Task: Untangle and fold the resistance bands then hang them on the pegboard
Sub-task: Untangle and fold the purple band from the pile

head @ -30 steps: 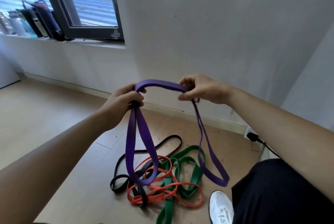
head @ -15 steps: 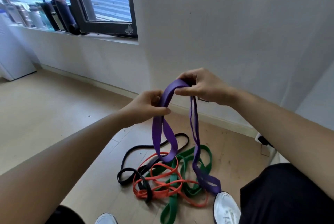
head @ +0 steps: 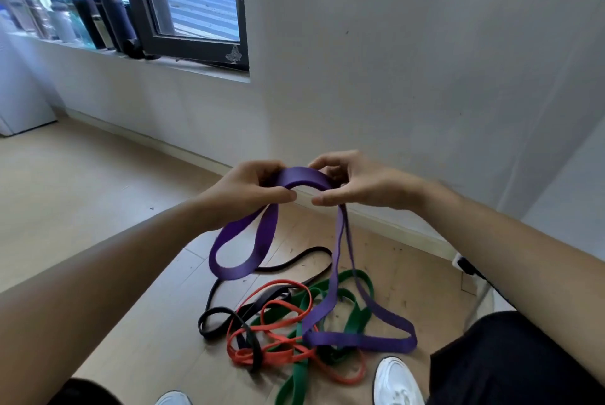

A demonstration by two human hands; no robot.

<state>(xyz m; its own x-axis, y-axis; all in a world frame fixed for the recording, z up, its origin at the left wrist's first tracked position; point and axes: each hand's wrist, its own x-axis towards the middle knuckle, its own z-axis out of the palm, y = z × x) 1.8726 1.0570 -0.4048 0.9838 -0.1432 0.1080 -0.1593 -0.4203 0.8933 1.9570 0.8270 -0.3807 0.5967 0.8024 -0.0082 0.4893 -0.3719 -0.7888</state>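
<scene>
A purple resistance band (head: 302,177) arches between my two hands at chest height. My left hand (head: 248,187) pinches its left end, from which a short loop (head: 240,257) hangs. My right hand (head: 357,183) grips the right end, and a longer loop (head: 360,337) drops from it down to the floor. Below lies a tangle of a red band (head: 278,329), a green band (head: 357,313) and a black band (head: 229,316) on the wooden floor. No pegboard is in view.
A white wall with a skirting board (head: 376,218) runs just behind the bands. A window (head: 183,2) with bottles on its sill (head: 98,25) is at the upper left. My white shoes (head: 397,381) stand beside the tangle; a plug and cable (head: 466,265) are at the right.
My hands have drawn level and closer together, the band arching between them. The left loop has shortened and lifted off the pile; the right loop now spreads wide near the floor.
</scene>
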